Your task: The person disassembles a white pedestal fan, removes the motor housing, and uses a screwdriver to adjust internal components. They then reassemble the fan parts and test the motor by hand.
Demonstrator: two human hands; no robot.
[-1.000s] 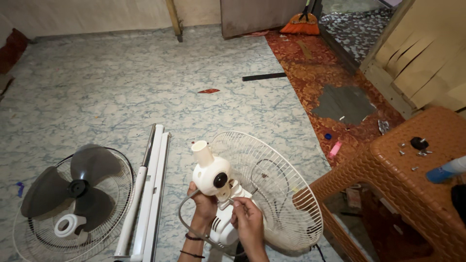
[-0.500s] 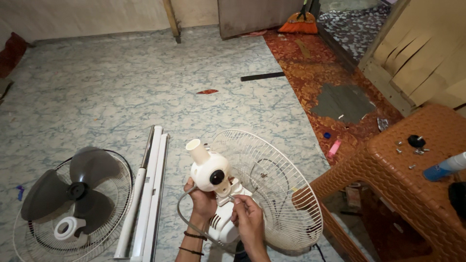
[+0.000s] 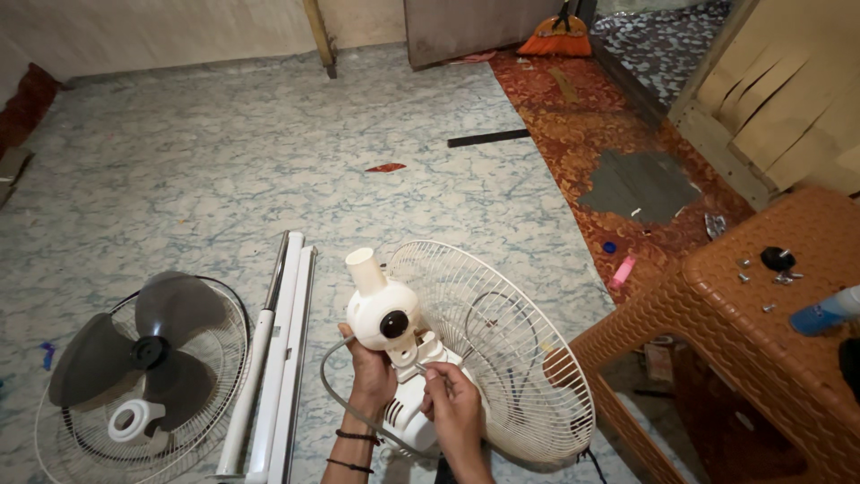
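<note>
Left hand (image 3: 372,376) has its grip wrapped around the white fan motor (image 3: 387,315), held up over the floor near its bottom edge, while the right hand (image 3: 457,408) pinches a thin tool (image 3: 430,372) at it. If the tool slips, the motor could drop onto the wire guard (image 3: 502,350) (or snag the grey cord (image 3: 336,376)). No packages or signs, just a blue bottle (image 3: 824,314) with a pale label on the brown stool's (image 3: 717,296) right edge.
</note>
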